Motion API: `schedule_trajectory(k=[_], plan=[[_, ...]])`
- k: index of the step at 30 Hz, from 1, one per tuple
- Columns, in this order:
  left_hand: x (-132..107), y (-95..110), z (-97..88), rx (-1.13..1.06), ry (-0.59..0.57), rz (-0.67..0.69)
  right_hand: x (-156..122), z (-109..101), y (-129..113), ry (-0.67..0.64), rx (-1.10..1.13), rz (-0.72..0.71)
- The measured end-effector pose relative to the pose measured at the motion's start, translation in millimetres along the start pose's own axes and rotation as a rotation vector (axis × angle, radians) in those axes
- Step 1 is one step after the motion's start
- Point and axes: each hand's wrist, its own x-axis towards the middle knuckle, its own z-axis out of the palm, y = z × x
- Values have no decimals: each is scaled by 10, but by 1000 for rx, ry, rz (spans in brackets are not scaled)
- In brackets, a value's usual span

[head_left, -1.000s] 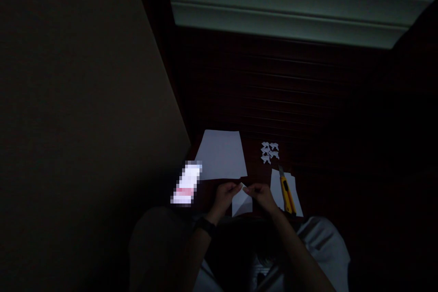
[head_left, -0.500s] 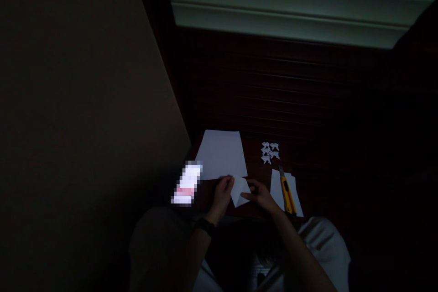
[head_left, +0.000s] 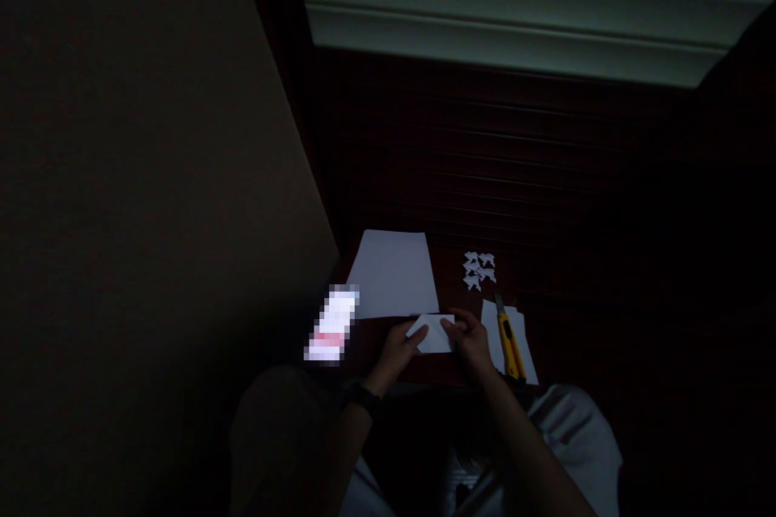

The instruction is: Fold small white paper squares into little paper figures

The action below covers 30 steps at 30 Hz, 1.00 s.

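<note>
Between my two hands is a small folded piece of white paper (head_left: 435, 336), held just above the dark table's near part. My left hand (head_left: 398, 349) pinches its left end, thumb on top. At the right end, my right hand (head_left: 471, 339) grips the paper with the thumb over its face and the other fingers behind. The fingers under the paper are hidden. Beyond my hands lies a large white sheet (head_left: 394, 271). Several small folded paper figures (head_left: 478, 270) sit together at the back right.
A yellow utility knife (head_left: 511, 346) with its blade out lies on a stack of white paper (head_left: 492, 331), right of my right hand. A lit, blurred-out screen (head_left: 332, 325) is at the left. A wall (head_left: 272, 178) rises close on the left; the light is dim.
The paper has turned from a pointed, diamond-like position to a level, wider shape. My right hand has shifted slightly right, and my left thumb now lies on the paper's face.
</note>
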Motion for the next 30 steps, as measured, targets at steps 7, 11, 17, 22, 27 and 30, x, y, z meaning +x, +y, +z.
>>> schedule_trajectory(k=[7, 11, 17, 22, 27, 30], plan=[[22, -7, -3, -263, 33, -10, 21, -1, 49, -138, -172, -48], [-1, -8, -21, -168, -40, -8, 39, -32, 64, -37, -126, 5], [-17, 28, -10, -37, -9, 113, 16, -54, 48, -102, -154, 17], [20, -31, -23, 15, 70, 109, 25, -41, 80, -120, -158, 24], [41, -96, -26, 124, 0, 52, 39, -32, 96, -4, -94, 6], [45, -92, -7, 147, -15, 27, 26, -25, 74, -18, -103, -5]])
